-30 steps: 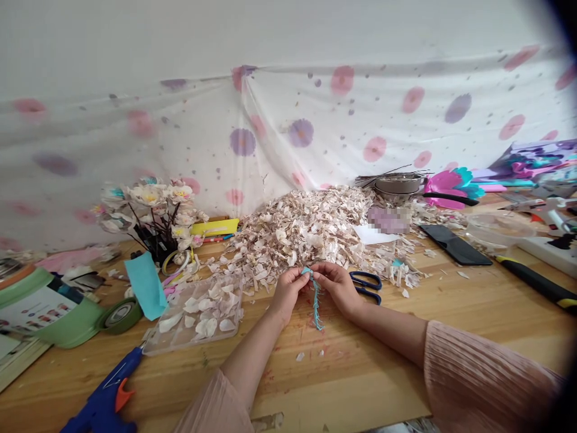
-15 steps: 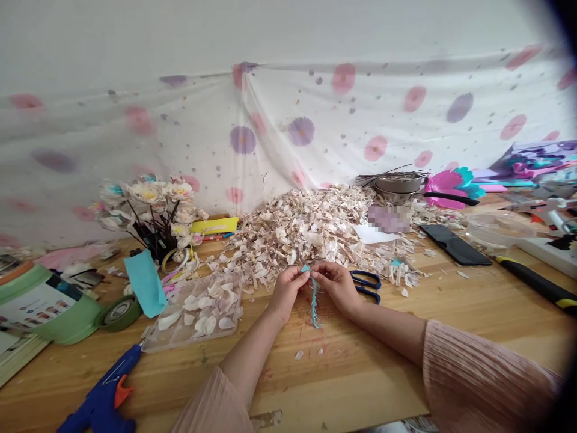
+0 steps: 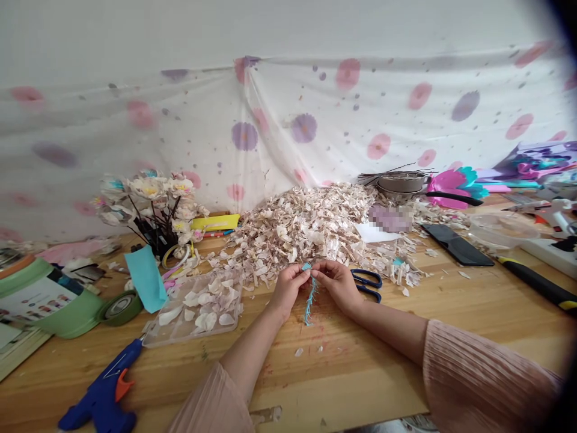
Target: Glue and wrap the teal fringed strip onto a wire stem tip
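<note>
A fringed turquoise paper strip point(image 3: 310, 300) hangs down over the table from between my fingertips. My left hand point(image 3: 288, 290) pinches its upper end, where a small turquoise bit shows above the thumb. Right beside it, my right hand point(image 3: 337, 285) pinches the same end, and the two hands nearly touch. Dark blue scissor handles point(image 3: 368, 284) lie by my right hand, their blades hidden. Behind both hands rises a heap of dry, pale petals point(image 3: 306, 225). A clear plastic tray point(image 3: 155, 337) with loose petals lies left of my left hand.
A blue glue gun point(image 3: 106, 385) lies at the front left, near a green container point(image 3: 67, 313), a roll of green tape point(image 3: 121, 308) and a turquoise paper piece point(image 3: 145, 279). White flowers point(image 3: 155, 195) stand behind. A phone point(image 3: 457, 243) and black-yellow handled pliers point(image 3: 536, 282) lie right.
The hanging end of the fringed strip has swung a little to the left. Both hands keep their pinch in nearly the same place. The view has shifted slightly.
</note>
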### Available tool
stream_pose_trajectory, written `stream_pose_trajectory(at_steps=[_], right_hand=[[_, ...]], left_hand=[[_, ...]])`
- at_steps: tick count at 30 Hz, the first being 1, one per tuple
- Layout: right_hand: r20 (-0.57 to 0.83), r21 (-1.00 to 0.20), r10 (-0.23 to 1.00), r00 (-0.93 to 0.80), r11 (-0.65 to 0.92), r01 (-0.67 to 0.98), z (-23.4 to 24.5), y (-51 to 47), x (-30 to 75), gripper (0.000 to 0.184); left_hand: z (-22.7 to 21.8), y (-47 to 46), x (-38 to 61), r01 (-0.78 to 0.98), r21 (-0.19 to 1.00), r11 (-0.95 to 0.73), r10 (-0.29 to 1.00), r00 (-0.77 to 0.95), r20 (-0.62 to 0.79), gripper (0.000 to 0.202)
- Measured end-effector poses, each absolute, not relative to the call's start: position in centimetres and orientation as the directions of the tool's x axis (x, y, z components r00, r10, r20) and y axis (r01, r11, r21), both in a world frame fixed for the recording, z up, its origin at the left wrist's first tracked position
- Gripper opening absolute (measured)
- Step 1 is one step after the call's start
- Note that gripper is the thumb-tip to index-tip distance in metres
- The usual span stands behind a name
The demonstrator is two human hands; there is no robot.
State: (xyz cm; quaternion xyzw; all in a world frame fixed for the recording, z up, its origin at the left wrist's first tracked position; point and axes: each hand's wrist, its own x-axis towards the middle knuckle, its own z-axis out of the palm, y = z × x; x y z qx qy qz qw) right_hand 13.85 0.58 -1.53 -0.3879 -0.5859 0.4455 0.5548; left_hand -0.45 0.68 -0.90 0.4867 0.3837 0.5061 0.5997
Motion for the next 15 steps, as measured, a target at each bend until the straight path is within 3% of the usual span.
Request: stream_pose_trajectory(at_steps=[15], right_hand=[[0.332, -0.942, 0.943, -0.021, 0.333, 0.034, -2.07, 1.03, 14.05, 0.029]], left_hand=[[-1.05, 0.84, -0.45, -0.240, 0.971, 0.011, 0.982, 0.187, 0.035, 0.024]])
